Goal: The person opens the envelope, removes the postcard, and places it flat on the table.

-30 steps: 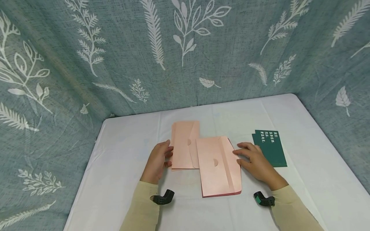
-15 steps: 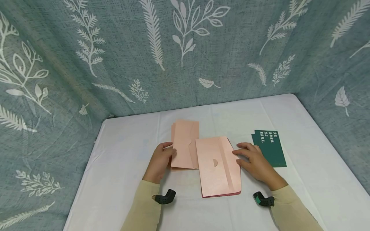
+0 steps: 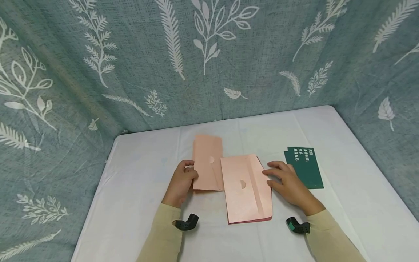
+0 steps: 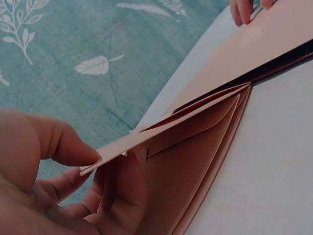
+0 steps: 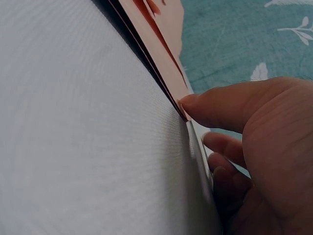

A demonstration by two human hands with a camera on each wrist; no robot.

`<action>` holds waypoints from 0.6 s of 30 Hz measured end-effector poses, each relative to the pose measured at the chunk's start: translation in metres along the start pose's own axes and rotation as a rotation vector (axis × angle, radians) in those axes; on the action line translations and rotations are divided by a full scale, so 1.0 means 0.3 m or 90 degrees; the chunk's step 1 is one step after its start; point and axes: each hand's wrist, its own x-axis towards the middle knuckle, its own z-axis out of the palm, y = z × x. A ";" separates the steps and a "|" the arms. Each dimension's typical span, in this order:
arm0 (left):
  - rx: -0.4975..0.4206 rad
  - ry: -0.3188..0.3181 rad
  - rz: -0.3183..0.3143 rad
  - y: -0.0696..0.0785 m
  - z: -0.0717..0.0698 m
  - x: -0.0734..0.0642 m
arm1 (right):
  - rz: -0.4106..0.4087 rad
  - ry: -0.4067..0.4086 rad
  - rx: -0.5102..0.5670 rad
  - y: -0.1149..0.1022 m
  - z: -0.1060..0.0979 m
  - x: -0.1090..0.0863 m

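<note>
My left hand (image 3: 180, 183) pinches the left edge of a pink envelope (image 3: 207, 173) between thumb and fingers. In the left wrist view that envelope (image 4: 132, 143) is tilted up, its left side raised above at least one more pink envelope (image 4: 200, 181) beneath. A second pink envelope (image 3: 242, 193), with a half-round notch mark and a reddish lower edge, lies to its right, its flap side toward my right hand (image 3: 288, 183). That hand's relaxed fingers touch its right edge. In the right wrist view the thumb tip (image 5: 190, 103) meets the envelope's corner, with the other fingers loosely bent beside it.
Dark green cards (image 3: 309, 171) with white writing lie partly overlapped beyond my right hand. Everything rests on a white-covered table (image 3: 131, 203). A blue-green curtain (image 3: 147, 54) with white leaf prints stands behind and at both sides.
My left hand has taken hold of the top left envelope's edge and lifted that side, tilting it off the one below. My right hand has stayed at the other envelope's edge.
</note>
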 end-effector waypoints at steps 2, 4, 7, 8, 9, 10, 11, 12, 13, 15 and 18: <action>-0.008 0.008 0.007 0.004 -0.006 -0.002 | 0.003 -0.003 -0.001 0.001 0.000 0.000; -0.017 0.016 0.011 0.007 -0.011 -0.002 | 0.005 -0.004 -0.003 0.004 0.001 -0.001; -0.030 0.024 0.017 0.016 -0.016 -0.005 | 0.004 -0.003 -0.003 0.006 0.001 -0.001; -0.033 0.026 0.018 0.017 -0.018 -0.005 | 0.002 -0.002 -0.003 0.006 0.001 0.000; -0.035 0.029 0.020 0.020 -0.019 -0.006 | 0.000 -0.001 -0.003 0.006 0.000 0.000; -0.037 0.032 0.021 0.022 -0.021 -0.007 | -0.002 0.000 -0.003 0.007 0.000 0.000; -0.040 0.036 0.022 0.024 -0.022 -0.008 | -0.002 0.001 -0.003 0.007 0.000 0.001; -0.042 0.041 0.021 0.024 -0.024 -0.007 | -0.003 0.002 -0.003 0.007 0.000 0.000; -0.044 0.046 0.022 0.025 -0.026 -0.007 | -0.004 0.003 -0.002 0.007 0.000 0.001; -0.046 0.058 0.023 0.027 -0.028 -0.007 | -0.003 0.003 -0.001 0.006 0.000 0.000; -0.043 0.071 0.030 0.033 -0.032 -0.011 | -0.001 0.004 0.000 0.004 0.000 -0.002</action>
